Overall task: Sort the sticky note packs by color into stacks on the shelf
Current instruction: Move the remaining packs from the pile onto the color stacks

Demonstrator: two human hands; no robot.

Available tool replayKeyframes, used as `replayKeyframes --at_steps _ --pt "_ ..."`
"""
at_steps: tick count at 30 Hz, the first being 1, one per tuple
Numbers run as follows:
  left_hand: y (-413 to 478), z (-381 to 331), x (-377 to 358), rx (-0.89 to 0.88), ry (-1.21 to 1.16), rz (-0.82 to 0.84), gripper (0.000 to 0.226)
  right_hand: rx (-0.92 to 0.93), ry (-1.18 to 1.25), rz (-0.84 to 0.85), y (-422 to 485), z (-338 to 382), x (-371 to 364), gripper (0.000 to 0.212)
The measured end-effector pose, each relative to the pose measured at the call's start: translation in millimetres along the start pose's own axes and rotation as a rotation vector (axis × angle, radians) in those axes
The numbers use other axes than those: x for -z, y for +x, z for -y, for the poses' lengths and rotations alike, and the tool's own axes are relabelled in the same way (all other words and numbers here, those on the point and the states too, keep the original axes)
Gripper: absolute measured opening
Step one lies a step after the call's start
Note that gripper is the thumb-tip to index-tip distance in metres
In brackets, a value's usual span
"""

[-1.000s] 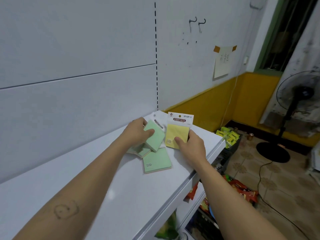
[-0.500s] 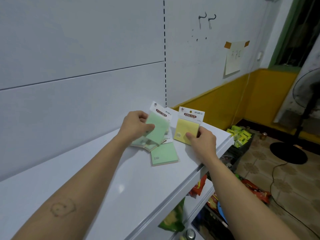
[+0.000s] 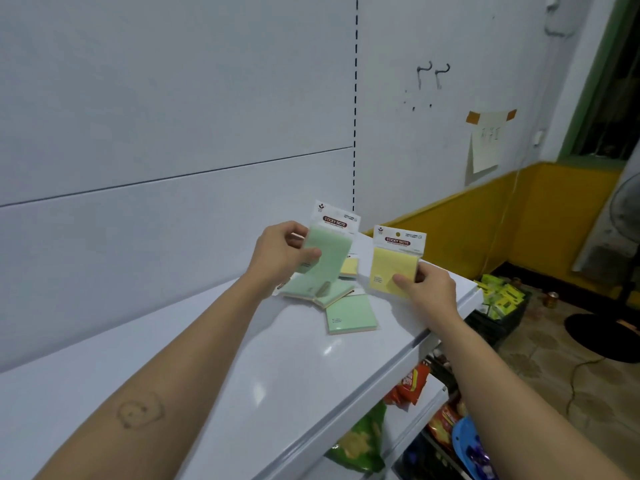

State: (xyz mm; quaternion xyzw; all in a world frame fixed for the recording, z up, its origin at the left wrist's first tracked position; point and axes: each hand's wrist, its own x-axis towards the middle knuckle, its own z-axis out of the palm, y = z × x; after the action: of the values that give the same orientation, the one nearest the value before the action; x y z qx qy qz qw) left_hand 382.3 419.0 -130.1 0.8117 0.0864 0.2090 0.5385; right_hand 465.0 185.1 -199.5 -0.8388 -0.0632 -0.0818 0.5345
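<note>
on the white shelf at mid-frame, the left hand pinched a light green pack, the right hand a yellow pack's lower corner.

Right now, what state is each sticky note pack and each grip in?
Left grip, grips the held green pack.
Held green pack, lifted off the shelf, tilted.
Right grip, pinches the held yellow pack.
Held yellow pack, raised upright.
Green pile, loose, overlapping on the shelf.
Lone green pack, flat beside the pile.
Far yellow pack, flat, partly hidden.
</note>
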Motion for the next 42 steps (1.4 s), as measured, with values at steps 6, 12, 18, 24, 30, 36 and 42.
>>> replayKeyframes --at_steps 6,12,18,24,30,36,42 --pt "-5 -20 21 -0.045 -0.032 -0.073 0.019 0.1 0.093 -0.015 1 41 14 0.02" --pt "-14 -32 67 -0.086 -0.038 -0.201 0.018 0.233 0.16 0.018 1 99 1 0.023" --pt "-37 -29 128 -0.076 0.008 -0.346 0.018 0.345 0.213 0.155 -6 144 -39 0.022" --pt "-74 -18 192 -0.025 0.036 -0.498 0.02 0.432 0.248 0.317 -30 179 -89 0.022" --pt "-130 -9 258 0.023 0.06 -0.686 0.021 0.482 0.316 0.513 -61 215 -151 0.022" --pt "-195 -6 312 0.084 0.121 -0.871 0.027 0.541 0.387 0.714 -114 252 -214 0.021" --pt "-266 1 350 0.177 0.127 -1.015 0.025 0.57 0.438 0.867 -170 276 -263 0.021"
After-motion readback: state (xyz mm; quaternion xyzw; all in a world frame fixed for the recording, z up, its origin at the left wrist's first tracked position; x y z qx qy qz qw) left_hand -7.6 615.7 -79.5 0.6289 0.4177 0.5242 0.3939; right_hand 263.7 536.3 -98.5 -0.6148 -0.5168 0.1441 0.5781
